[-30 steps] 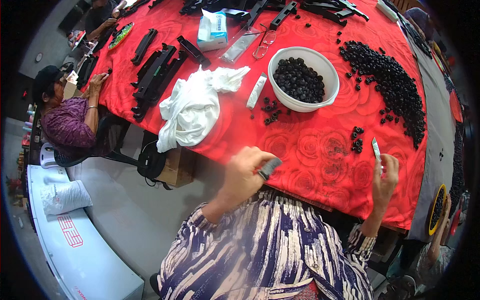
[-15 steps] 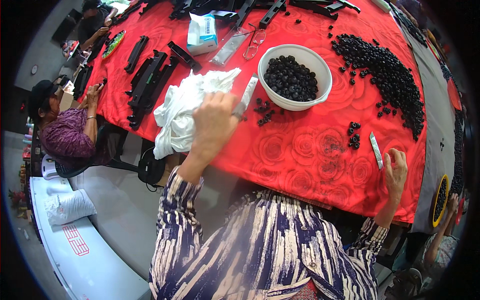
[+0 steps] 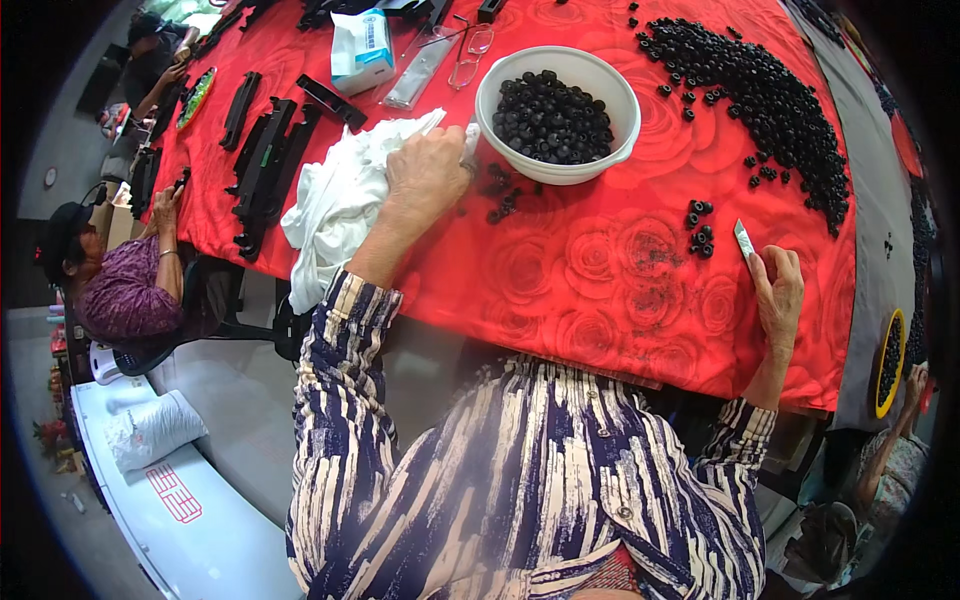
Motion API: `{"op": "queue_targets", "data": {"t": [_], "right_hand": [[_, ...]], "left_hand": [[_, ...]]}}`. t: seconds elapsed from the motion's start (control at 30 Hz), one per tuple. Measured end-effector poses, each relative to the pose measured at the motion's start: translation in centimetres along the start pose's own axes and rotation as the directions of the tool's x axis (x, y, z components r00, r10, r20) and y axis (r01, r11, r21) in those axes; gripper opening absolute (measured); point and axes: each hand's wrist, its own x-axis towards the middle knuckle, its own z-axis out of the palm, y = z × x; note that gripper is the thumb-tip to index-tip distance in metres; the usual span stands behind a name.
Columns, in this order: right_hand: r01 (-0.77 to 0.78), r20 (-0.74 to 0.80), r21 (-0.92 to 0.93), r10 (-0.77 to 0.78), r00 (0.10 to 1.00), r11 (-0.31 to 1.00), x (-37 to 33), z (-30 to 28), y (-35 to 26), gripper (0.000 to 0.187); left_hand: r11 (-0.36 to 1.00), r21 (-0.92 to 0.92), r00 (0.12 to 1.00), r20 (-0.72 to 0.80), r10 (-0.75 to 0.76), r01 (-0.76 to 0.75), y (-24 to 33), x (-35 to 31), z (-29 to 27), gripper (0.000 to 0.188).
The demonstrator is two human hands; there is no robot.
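Note:
My left hand (image 3: 428, 172) is curled at the right edge of a crumpled white cloth (image 3: 345, 190). Its fingers close over a slim grey-white strip (image 3: 471, 140), mostly hidden by the hand. A few small black ring-like parts (image 3: 503, 205) lie just right of that hand. On the right, my right hand (image 3: 779, 290) pinches the lower end of a narrow silvery strip (image 3: 743, 239) with a slanted tip, like a knife blade. Several black rings (image 3: 699, 228) sit to its left. Between and beyond the hands stands a white bowl (image 3: 625, 120) filled with such rings.
A large heap of black rings (image 3: 770, 110) spreads at the far right. Long black plastic parts (image 3: 268, 170), a tissue pack (image 3: 362, 52) and eyeglasses (image 3: 470, 62) lie at the back left. Another person (image 3: 130, 290) sits at the left, and a yellow-rimmed tray (image 3: 890, 362) stands at the right.
My left hand has moved right onto the grey-white strip. My right fingers have closed on the silvery strip, which lay beside them before. The whole view has shifted slightly.

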Motion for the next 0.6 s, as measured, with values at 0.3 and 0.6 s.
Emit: {"op": "queue_targets", "data": {"t": [0.3, 0.6], "right_hand": [[0.06, 0.048, -0.054, -0.057, 0.997, 0.997, 0.1, 0.6, -1.1, 0.019], [0.215, 0.07, -0.239, -0.204, 0.977, 0.947, 0.3, 0.7, -0.9, 0.017]], "left_hand": [[0.999, 0.032, 0.984, -0.177, -0.02, 0.027, -1.9, 0.1, 0.8, 0.024], [0.971, -0.202, 0.946, -0.318, 0.059, -0.129, 1.8, -3.9, -4.6, 0.027]]}}
